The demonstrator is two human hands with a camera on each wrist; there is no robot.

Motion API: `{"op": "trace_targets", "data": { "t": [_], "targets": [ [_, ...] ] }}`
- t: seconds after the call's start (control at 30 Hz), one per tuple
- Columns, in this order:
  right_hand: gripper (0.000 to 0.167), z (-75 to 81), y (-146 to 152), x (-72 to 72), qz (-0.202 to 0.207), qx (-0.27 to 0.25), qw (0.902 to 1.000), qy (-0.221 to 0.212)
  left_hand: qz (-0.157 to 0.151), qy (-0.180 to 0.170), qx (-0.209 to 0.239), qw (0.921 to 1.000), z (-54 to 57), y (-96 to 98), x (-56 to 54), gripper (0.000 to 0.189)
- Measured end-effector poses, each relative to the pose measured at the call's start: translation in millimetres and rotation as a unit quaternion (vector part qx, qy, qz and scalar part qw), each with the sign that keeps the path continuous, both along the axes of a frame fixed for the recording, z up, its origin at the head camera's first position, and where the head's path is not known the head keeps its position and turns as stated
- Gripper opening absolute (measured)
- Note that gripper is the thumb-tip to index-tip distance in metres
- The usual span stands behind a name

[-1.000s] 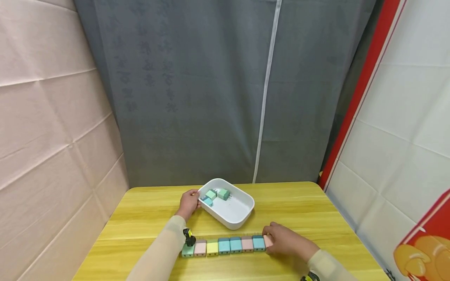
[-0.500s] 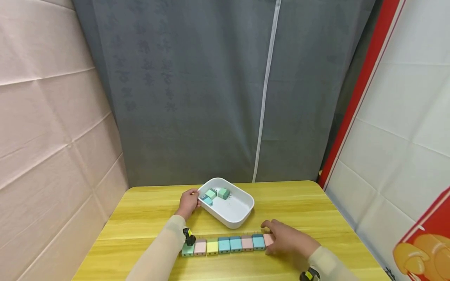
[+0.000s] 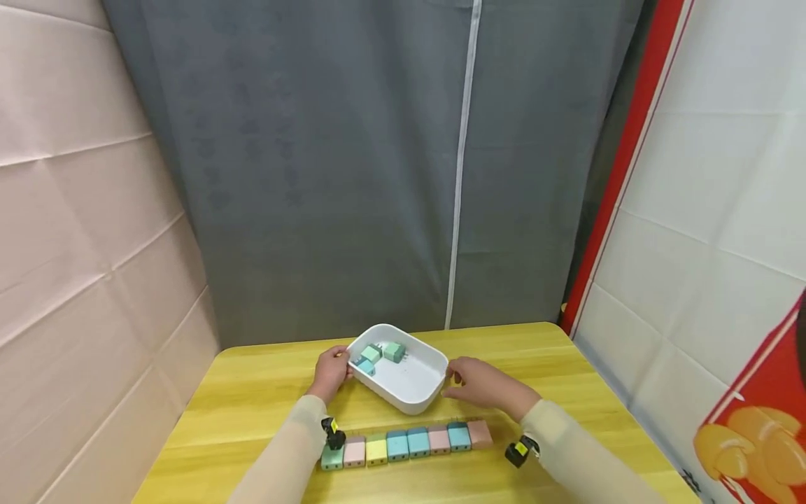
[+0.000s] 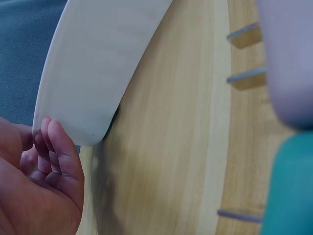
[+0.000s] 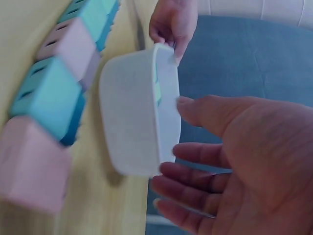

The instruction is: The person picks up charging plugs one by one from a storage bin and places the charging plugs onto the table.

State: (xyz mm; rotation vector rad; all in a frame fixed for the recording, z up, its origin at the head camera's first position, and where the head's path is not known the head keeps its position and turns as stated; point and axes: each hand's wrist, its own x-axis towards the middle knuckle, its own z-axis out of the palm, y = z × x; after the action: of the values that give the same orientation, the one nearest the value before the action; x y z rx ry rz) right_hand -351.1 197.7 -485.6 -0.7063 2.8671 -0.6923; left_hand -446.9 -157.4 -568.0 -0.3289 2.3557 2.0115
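A white plastic box (image 3: 409,389) stands tilted or skewed on the table, holding two green pronged blocks (image 3: 394,351) and a blue one (image 3: 365,366). My left hand (image 3: 330,371) pinches the box's left rim between thumb and fingers. At the opposite rim, my right hand (image 3: 481,381) has its fingers spread and thumb apart, as the right wrist view shows, with nothing held. Nearer me runs a row of pastel plug-like blocks, among them a yellow block (image 3: 376,451); its right end is a pink block (image 3: 480,434). Metal prongs (image 4: 244,76) point from the row toward the box.
The yellow wood-grain table (image 3: 252,399) carries the box and the row. Behind it hangs a grey curtain (image 3: 315,210). Pale cloth (image 3: 94,245) borders the left side, and a white panel (image 3: 705,210) with a red edge borders the right.
My right hand has let go of the pink block at the row's right end and moved up and left to the box's right rim. The left hand stays on the box.
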Motion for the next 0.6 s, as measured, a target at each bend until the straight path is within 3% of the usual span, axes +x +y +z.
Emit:
{"op": "trace_targets", "data": {
  "t": [0.27,0.47,0.6],
  "targets": [
    [0.021,2.8,-64,-44.3,0.049,-0.008,0.9988,0.001,0.004,0.003,-0.006,1.0,-2.4,-13.4,-0.5,0.04],
    [0.041,-4.4,-112,-74.1,0.041,0.014,0.999,-0.013,0.008,-0.005,-0.012,0.9999,-3.1,-20.5,0.7,0.039],
    [0.05,-5.8,-139,-86.4,0.046,0.055,0.9974,0.007,0.006,-0.008,-0.008,0.9999,-1.0,-20.5,2.1,0.039]
  ]
}}
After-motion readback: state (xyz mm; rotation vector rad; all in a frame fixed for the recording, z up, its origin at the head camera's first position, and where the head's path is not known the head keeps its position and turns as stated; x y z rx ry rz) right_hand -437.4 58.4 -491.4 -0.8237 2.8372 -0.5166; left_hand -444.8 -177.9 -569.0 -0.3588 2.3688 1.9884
